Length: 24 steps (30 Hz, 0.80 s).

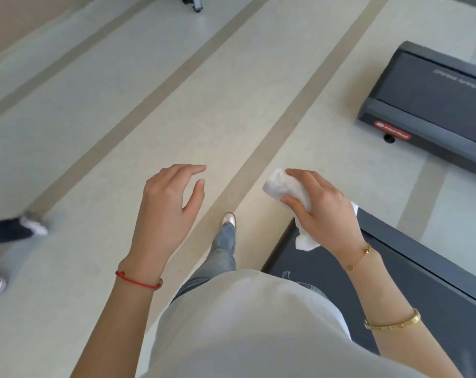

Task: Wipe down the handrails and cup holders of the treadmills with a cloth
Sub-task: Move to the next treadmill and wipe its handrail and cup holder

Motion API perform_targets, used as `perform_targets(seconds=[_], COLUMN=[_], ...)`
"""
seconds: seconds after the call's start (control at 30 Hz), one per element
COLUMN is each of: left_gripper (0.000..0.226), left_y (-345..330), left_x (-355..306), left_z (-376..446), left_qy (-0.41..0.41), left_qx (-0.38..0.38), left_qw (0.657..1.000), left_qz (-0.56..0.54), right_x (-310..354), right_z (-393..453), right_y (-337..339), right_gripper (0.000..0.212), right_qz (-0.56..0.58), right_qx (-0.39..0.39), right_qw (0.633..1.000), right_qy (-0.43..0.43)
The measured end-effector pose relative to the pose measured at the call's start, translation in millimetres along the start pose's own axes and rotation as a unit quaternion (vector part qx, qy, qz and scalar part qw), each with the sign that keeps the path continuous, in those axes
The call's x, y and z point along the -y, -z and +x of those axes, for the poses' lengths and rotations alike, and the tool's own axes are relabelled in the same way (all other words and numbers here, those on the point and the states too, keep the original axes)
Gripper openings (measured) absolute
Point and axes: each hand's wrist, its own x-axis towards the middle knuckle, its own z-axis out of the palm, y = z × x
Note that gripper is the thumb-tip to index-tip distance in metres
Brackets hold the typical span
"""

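My right hand (324, 208) grips a bunched white cloth (282, 186), whose loose end hangs below the palm. My left hand (168, 203) hovers beside it, fingers relaxed and holding nothing. Both hands are in the air above the floor. The rear end of one dark treadmill deck (433, 105) lies at the right, and part of a second deck (411, 293) lies under my right arm. No handrail or cup holder shows in this view.
Pale floor (122, 132) with beige stripes runs ahead. Another person's feet in dark trousers (16, 230) are at the left edge. A wheeled grey base (194, 2) stands at the top. My own foot (228, 218) steps forward between the hands.
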Motion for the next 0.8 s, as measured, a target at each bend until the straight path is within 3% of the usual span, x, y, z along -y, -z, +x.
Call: perform_targets(seconds=[0.23, 0.4, 0.8], left_gripper=[0.024, 0.023, 0.023], left_y=[-27.6, -62.3, -200.5], left_x=[30.0, 23.4, -77.1], left_z=[196.2, 311.5, 529.3], left_qy=[-0.085, -0.167, -0.309], left_qx=[0.051, 0.114, 0.231], left_qw=[0.995, 0.978, 0.919], left_qz=[-0.027, -0.043, -0.080], right_x=[-26.4, -53.9, -185.6], right_z=[155.5, 217.7, 310.8], right_y=[2.1, 16.1, 61.1], right_gripper=[0.036, 0.037, 0.040], right_qz=[-0.016, -0.030, -0.030], right_qx=[-0.057, -0.108, -0.193], right_qw=[0.996, 0.983, 0.923], right_qy=[-0.067, -0.144, -0.333])
